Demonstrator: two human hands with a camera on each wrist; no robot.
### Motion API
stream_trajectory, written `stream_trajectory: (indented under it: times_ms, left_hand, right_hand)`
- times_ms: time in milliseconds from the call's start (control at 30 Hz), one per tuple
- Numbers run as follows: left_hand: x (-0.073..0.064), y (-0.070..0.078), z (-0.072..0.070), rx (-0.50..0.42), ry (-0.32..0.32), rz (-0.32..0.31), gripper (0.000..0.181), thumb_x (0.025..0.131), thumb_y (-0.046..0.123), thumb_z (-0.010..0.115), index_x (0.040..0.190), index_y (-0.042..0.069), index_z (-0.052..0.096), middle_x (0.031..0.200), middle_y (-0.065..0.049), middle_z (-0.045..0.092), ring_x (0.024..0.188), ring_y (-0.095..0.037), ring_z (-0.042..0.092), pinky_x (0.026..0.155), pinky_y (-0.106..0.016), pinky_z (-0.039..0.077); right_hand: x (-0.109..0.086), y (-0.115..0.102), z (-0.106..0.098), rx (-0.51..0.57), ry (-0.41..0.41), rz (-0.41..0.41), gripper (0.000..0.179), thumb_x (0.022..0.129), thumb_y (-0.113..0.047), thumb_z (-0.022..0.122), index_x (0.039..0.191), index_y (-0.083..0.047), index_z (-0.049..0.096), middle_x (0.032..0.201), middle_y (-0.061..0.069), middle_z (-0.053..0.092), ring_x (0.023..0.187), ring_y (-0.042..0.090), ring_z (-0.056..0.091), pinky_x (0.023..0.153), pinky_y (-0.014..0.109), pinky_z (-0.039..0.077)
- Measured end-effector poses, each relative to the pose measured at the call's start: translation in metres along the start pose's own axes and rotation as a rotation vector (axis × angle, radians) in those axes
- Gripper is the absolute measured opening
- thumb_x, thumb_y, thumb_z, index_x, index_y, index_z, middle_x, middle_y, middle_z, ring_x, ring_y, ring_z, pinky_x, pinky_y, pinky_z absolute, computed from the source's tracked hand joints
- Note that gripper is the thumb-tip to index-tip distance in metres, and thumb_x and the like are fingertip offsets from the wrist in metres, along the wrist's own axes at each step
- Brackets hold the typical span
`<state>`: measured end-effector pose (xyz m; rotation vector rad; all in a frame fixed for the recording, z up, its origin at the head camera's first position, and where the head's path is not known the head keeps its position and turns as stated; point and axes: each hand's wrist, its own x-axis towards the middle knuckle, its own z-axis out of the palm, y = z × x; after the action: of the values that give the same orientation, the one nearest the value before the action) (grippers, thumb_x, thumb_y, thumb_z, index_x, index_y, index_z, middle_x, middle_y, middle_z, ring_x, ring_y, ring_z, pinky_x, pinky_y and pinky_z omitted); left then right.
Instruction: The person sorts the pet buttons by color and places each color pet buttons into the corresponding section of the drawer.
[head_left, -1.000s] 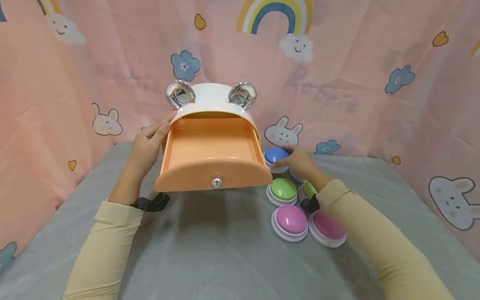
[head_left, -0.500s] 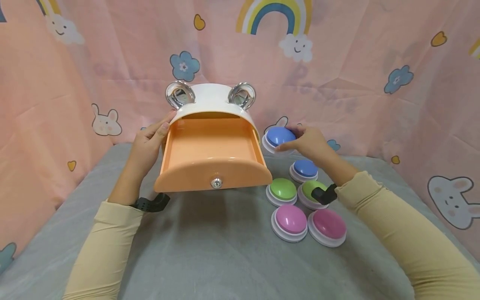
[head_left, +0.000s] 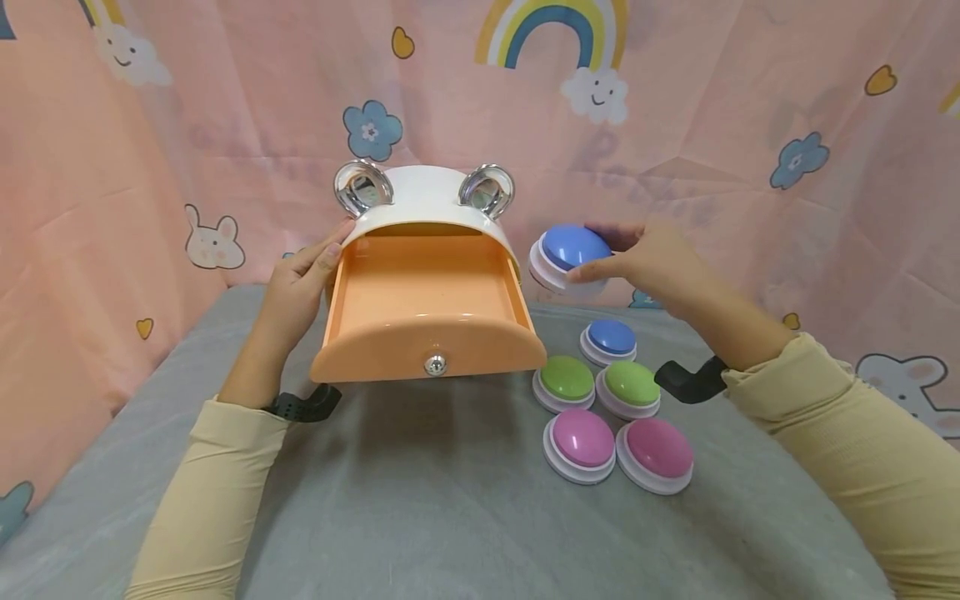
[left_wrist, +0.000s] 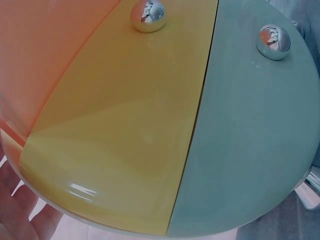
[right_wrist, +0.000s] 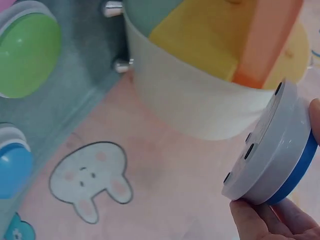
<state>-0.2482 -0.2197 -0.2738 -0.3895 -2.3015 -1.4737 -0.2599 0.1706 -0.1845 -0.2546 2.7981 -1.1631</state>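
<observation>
A white rounded cabinet (head_left: 422, 190) with silver ring ears stands at the back, its orange top drawer (head_left: 431, 287) pulled far out; no contents show inside. My left hand (head_left: 295, 287) rests along the cabinet's left side, with fingers extended against the shell and the thumb by its front edge. To the right of the cabinet, in the air, my right hand (head_left: 667, 267) grips a blue push button (head_left: 576, 247) with a white base, thumb in front and fingers behind. The right wrist view shows the base's underside tilted toward the cabinet. Yellow (left_wrist: 120, 110) and green (left_wrist: 240, 120) drawer fronts fill the left wrist view.
A second blue button (head_left: 611, 337), two green buttons (head_left: 566, 378) and two pink buttons (head_left: 582, 438) lie in pairs on the grey cloth (head_left: 420, 517), right of the cabinet. A pink printed curtain (head_left: 697, 108) hangs close behind and along both sides.
My right hand has lifted one blue button off the cloth and raised it up beside the cabinet's right side. The left hand, cabinet and pulled-out drawer have stayed in place.
</observation>
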Motion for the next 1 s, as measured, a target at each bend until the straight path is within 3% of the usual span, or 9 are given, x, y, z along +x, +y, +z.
stream_trajectory:
  times_ms: [300, 500, 1000]
  left_hand:
    - [0.000, 0.000, 0.000, -0.015, 0.004, -0.011, 0.042, 0.107, 0.036, 0.042, 0.147, 0.027, 0.049, 0.157, 0.003, 0.042, 0.148, -0.017, 0.036, 0.121, -0.043, 0.034]
    - [0.000, -0.001, 0.001, -0.005, 0.001, -0.002, 0.042, 0.107, 0.036, 0.042, 0.147, 0.028, 0.049, 0.156, 0.005, 0.042, 0.148, -0.016, 0.036, 0.121, -0.042, 0.034]
    - [0.000, -0.001, 0.000, -0.017, 0.002, 0.000, 0.043, 0.106, 0.039, 0.043, 0.147, 0.027, 0.049, 0.156, 0.005, 0.042, 0.148, -0.017, 0.036, 0.122, -0.042, 0.033]
  right_hand:
    - [-0.011, -0.023, -0.001, -0.039, -0.013, 0.007, 0.086, 0.080, -0.048, 0.080, 0.153, -0.026, 0.041, 0.155, 0.010, 0.046, 0.142, 0.036, 0.042, 0.115, 0.059, 0.038]
    - [-0.018, -0.039, 0.004, -0.030, -0.037, -0.018, 0.084, 0.078, -0.048, 0.081, 0.151, -0.029, 0.044, 0.153, 0.004, 0.049, 0.142, 0.030, 0.043, 0.116, 0.058, 0.038]
    - [-0.011, -0.083, 0.043, 0.037, -0.098, -0.131, 0.076, 0.074, -0.035, 0.088, 0.143, -0.029, 0.056, 0.141, 0.001, 0.062, 0.130, 0.020, 0.057, 0.109, 0.041, 0.050]
